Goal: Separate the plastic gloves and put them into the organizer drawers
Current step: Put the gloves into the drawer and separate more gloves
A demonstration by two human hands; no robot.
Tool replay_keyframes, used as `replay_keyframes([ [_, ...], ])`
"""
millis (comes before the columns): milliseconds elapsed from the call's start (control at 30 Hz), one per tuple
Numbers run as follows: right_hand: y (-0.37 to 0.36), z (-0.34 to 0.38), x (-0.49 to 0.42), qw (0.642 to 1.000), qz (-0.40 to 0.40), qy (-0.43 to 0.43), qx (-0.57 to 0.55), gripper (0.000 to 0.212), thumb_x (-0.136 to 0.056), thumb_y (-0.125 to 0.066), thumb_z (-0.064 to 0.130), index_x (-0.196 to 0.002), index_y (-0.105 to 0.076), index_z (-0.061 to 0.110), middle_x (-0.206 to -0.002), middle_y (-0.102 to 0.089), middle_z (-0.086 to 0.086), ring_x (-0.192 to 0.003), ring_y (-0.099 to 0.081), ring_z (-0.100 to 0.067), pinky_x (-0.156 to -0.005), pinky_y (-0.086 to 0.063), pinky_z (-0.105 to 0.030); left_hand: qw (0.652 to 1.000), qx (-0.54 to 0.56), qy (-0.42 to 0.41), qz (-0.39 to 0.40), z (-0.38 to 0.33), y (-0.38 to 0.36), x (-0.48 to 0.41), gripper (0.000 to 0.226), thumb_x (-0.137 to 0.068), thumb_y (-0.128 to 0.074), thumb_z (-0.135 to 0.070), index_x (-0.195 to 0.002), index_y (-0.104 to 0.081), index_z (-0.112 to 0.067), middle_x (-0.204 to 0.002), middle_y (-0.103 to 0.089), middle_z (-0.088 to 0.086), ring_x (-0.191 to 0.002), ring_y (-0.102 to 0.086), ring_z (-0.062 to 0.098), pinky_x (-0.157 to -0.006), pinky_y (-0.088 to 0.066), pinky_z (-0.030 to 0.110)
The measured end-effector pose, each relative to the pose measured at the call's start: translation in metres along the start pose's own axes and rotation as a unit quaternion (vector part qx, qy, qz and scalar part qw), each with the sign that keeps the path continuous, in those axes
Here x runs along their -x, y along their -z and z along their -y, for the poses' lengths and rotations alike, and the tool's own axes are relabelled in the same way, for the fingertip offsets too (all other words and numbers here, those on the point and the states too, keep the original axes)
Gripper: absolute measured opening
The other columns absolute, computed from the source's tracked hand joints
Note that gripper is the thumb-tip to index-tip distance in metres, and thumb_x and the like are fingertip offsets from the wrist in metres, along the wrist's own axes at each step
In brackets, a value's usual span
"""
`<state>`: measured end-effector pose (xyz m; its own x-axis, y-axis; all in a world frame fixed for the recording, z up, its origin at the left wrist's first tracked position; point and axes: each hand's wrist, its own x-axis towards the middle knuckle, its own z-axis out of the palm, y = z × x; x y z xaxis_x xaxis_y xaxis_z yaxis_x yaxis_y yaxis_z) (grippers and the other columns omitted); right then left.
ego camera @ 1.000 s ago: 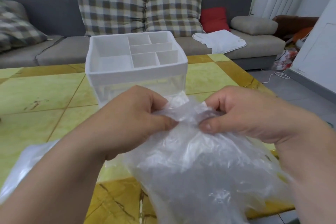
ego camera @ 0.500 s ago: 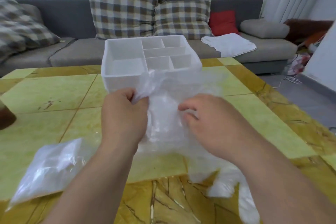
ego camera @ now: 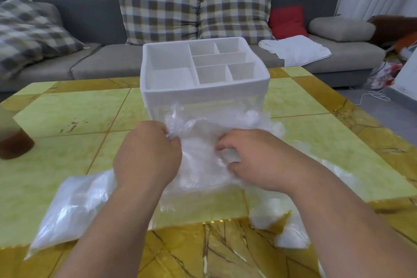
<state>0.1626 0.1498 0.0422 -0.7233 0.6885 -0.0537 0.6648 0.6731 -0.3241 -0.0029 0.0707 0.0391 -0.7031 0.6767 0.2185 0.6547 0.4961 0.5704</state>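
A crumpled bunch of clear plastic gloves (ego camera: 200, 142) lies on the table right in front of the white organizer (ego camera: 203, 91), whose top tray is split into several empty compartments. My left hand (ego camera: 147, 153) pinches the bunch's left edge. My right hand (ego camera: 255, 158) presses and grips its right side with curled fingers. The organizer's clear lower front is partly hidden behind the plastic. A flat clear bag of gloves (ego camera: 67, 205) rests by my left forearm, and more clear plastic (ego camera: 284, 230) lies under my right forearm.
The yellow-green tiled table (ego camera: 67, 119) carries a blurred brown-bottomed cup (ego camera: 12, 140) at its left edge. Behind it stands a grey sofa (ego camera: 101, 63) with checked cushions, a red cushion and a white cloth (ego camera: 295, 49). Floor and cables lie to the right.
Both hands have carried the glove bunch from close to the camera down and forward onto the table before the organizer. The bag on the left has come fully into view.
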Motion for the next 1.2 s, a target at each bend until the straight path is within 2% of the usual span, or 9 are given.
replay_keyframes([
  [100,-0.003,0.000,-0.007,0.999,0.033,0.004,-0.006,0.049,-0.091,-0.062,0.016,-0.136,-0.057,0.034,-0.145,-0.051,0.016,-0.131,-0.048,-0.010,-0.107,-0.040,-0.027,0.999,-0.033,0.006,0.031,0.005,0.002,-0.002,0.028,-0.086,-0.062,-0.020,-0.061,-0.052,-0.014,-0.057,-0.052,0.002,-0.058,-0.052,0.027,-0.050,-0.031,0.028],
  [167,-0.004,0.001,-0.011,0.999,0.045,0.006,-0.007,0.053,-0.089,-0.062,0.012,-0.137,-0.057,0.035,-0.144,-0.052,0.017,-0.130,-0.049,-0.010,-0.107,-0.040,-0.024,1.000,-0.027,-0.011,-0.007,0.003,0.011,-0.001,0.005,-0.085,-0.066,-0.024,-0.083,-0.063,-0.021,-0.075,-0.061,-0.005,-0.072,-0.056,0.023,-0.058,-0.035,0.030],
  [200,-0.004,0.001,-0.013,0.999,0.044,0.009,-0.008,0.054,-0.089,-0.062,0.010,-0.137,-0.057,0.035,-0.143,-0.053,0.017,-0.130,-0.049,-0.010,-0.106,-0.040,-0.023,0.998,-0.019,-0.029,-0.050,0.002,0.015,0.000,0.014,-0.084,-0.069,-0.025,-0.097,-0.062,-0.024,-0.088,-0.062,-0.009,-0.079,-0.055,0.019,-0.064,-0.036,0.031],
  [300,-0.005,0.002,-0.017,0.998,0.058,0.015,-0.017,0.048,-0.091,-0.058,0.011,-0.133,-0.058,0.036,-0.131,-0.059,0.015,-0.120,-0.055,-0.013,-0.100,-0.045,-0.028,0.973,0.010,-0.193,-0.128,-0.017,0.025,0.014,0.023,-0.083,-0.072,-0.023,-0.105,-0.064,-0.026,-0.098,-0.062,-0.010,-0.083,-0.050,0.013,-0.071,-0.035,0.030],
  [400,-0.007,0.003,-0.020,0.998,0.057,0.020,-0.035,0.036,-0.089,-0.056,0.012,-0.111,-0.061,0.039,-0.105,-0.063,0.016,-0.101,-0.062,-0.015,-0.086,-0.053,-0.032,0.967,-0.069,-0.246,0.015,-0.022,0.000,0.023,0.017,-0.092,-0.063,-0.023,-0.105,-0.072,-0.031,-0.103,-0.067,-0.010,-0.093,-0.061,0.016,-0.077,-0.049,0.033],
  [500,-0.008,-0.001,-0.022,0.998,0.055,0.015,-0.030,0.053,-0.083,-0.063,0.011,-0.130,-0.061,0.036,-0.128,-0.063,0.014,-0.113,-0.061,-0.013,-0.094,-0.053,-0.035,0.953,-0.179,-0.224,0.103,-0.008,-0.022,0.013,0.027,-0.092,-0.058,-0.015,-0.111,-0.070,-0.029,-0.120,-0.067,-0.006,-0.109,-0.063,0.017,-0.089,-0.053,0.032],
  [767,0.016,-0.005,-0.002,0.999,-0.009,-0.026,0.037,0.028,-0.095,-0.057,0.019,-0.121,-0.068,0.024,-0.130,-0.062,0.002,-0.116,-0.059,-0.020,-0.098,-0.049,-0.037,0.928,-0.199,-0.255,0.183,-0.006,-0.026,0.006,0.040,-0.088,-0.055,-0.008,-0.121,-0.063,-0.029,-0.126,-0.063,-0.008,-0.115,-0.060,0.019,-0.094,-0.051,0.036],
  [933,0.004,0.004,-0.011,0.997,0.069,-0.027,0.022,0.062,-0.090,-0.064,0.020,-0.146,-0.043,0.039,-0.141,-0.044,0.001,-0.125,-0.047,-0.017,-0.077,-0.029,-0.016,0.901,-0.211,-0.314,0.213,-0.007,-0.025,0.003,0.056,-0.087,-0.049,-0.009,-0.136,-0.053,-0.036,-0.139,-0.052,-0.015,-0.110,-0.060,0.023,-0.088,-0.052,0.038],
  [1200,-0.013,0.001,-0.030,0.996,0.069,-0.063,0.002,0.072,-0.083,-0.060,0.018,-0.149,-0.038,0.037,-0.147,-0.033,-0.008,-0.143,-0.025,-0.026,-0.112,-0.033,-0.030,0.929,-0.211,-0.250,0.173,-0.012,-0.017,0.005,0.047,-0.091,-0.056,-0.015,-0.134,-0.052,-0.032,-0.129,-0.061,-0.007,-0.112,-0.061,0.019,-0.087,-0.053,0.032],
])
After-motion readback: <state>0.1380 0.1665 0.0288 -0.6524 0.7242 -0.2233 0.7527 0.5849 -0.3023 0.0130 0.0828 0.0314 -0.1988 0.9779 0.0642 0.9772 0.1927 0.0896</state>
